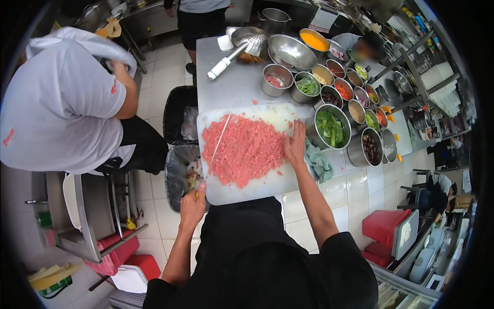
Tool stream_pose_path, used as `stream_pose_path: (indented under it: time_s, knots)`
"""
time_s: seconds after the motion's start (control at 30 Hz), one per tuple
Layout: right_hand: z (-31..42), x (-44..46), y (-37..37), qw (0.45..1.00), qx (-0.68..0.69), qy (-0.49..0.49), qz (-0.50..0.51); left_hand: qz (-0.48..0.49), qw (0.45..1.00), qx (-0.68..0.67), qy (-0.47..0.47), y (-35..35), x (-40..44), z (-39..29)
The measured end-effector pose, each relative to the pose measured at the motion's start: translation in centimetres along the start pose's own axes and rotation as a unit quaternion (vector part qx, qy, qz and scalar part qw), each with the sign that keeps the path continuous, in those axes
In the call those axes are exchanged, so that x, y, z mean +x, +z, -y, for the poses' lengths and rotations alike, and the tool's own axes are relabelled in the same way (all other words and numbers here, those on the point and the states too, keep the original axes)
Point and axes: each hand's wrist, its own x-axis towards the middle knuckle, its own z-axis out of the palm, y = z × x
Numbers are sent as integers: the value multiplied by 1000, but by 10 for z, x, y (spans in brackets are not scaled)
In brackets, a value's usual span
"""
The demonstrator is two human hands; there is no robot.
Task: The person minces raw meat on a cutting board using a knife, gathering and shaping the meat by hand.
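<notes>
Chopped pinkish-red raw meat (249, 149) is spread over a white cutting board (283, 183) at the table's near end. My left hand (192, 207) is closed at the board's lower left corner, around a knife; a bit of yellow handle shows at the fingers. The thin blade of the knife (221, 138), seen nearly edge-on, reaches up across the left part of the meat. On the board's right side lies my right hand (295, 147), fingers stretched out and touching the meat's edge. A crumpled green cloth (318, 160) is just right of that hand.
Several metal pots surround the board's right side, including a pot of green vegetables (330, 126). A perforated ladle (249, 44) and a wide metal bowl (292, 51) stand farther back. Lined bins (181, 172) are at the left. A person in a light shirt (67, 103) stands beyond them.
</notes>
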Motion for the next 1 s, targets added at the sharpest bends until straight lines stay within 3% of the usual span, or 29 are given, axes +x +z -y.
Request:
stream_pose_path:
  time_s: [0.13,0.2,0.33,0.47,0.53,0.73,1.0]
  knots:
    - [2,-2,11,987,31,30,155,-45,999,3,7,6,12,27]
    - [26,-15,5,975,75,19,207,-23,999,-10,-25,0,10,16]
    - [41,-33,5,979,94,21,182,-12,999,-19,-35,8,7,2]
    - [42,-24,-13,969,140,38,199,74,994,-51,-60,25,2,-18]
    - [48,-18,-20,975,142,37,167,138,977,-115,-113,34,0,-32]
    - [64,-6,-20,966,200,-94,132,261,903,-253,-230,46,-8,-58]
    - [71,-4,13,955,255,-121,93,324,837,-351,-267,50,-15,-71]
